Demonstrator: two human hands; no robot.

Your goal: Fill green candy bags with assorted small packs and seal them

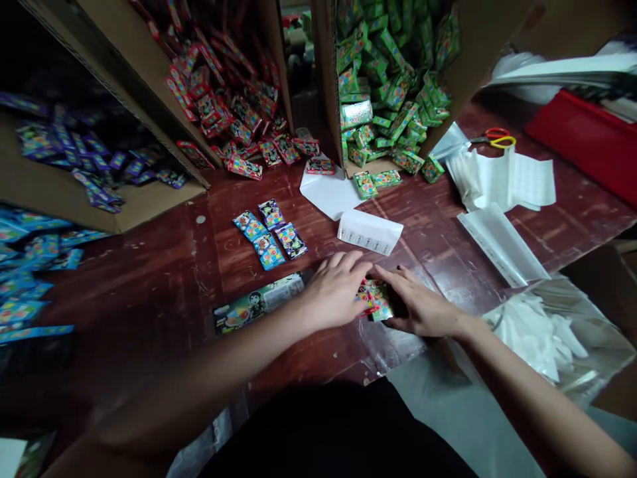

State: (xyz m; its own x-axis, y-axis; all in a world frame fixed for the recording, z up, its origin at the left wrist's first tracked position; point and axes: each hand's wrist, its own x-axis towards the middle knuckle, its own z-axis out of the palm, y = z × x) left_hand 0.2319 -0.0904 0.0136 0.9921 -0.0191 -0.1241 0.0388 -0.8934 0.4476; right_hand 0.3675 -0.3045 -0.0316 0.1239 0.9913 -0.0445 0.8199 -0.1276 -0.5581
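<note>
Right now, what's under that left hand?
Red and green packets show at the edge of the left hand, toward the right hand. A printed strip lies just left of it. What the palm covers, and how many packets are hidden, can't be seen.

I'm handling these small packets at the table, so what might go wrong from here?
The red and green packets between your left hand and right hand might slip out of line, as they look like separate pieces.

Your left hand is near the loose blue packets and purple packets, so it could nudge them.

Red packets lie outside their carton, so some might get mixed with the nearby green packets.
</note>
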